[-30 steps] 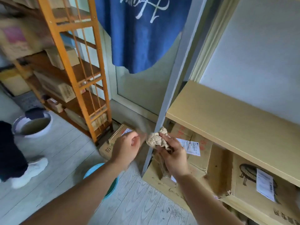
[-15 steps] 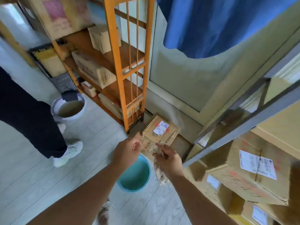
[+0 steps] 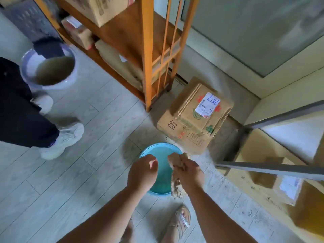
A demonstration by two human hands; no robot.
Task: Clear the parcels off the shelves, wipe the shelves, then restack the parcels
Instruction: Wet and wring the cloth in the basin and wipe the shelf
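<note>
Basin: a blue basin (image 3: pixel 158 152) sits on the floor.
Right hand: the right hand (image 3: pixel 190 172) grips a brown rag (image 3: pixel 177 188) above the basin's right rim.
Left hand: the left hand (image 3: pixel 142 172) hovers above the basin, fingers loosely curled, holding nothing.
Parcels: two stacked cardboard parcels (image 3: pixel 194 116) just beyond the basin.

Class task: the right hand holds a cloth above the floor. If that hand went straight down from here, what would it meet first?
Most likely the blue basin: the right hand, gripping the cloth, hangs over its right rim. Depth is unclear, so it might meet the floor just beside it.
</note>
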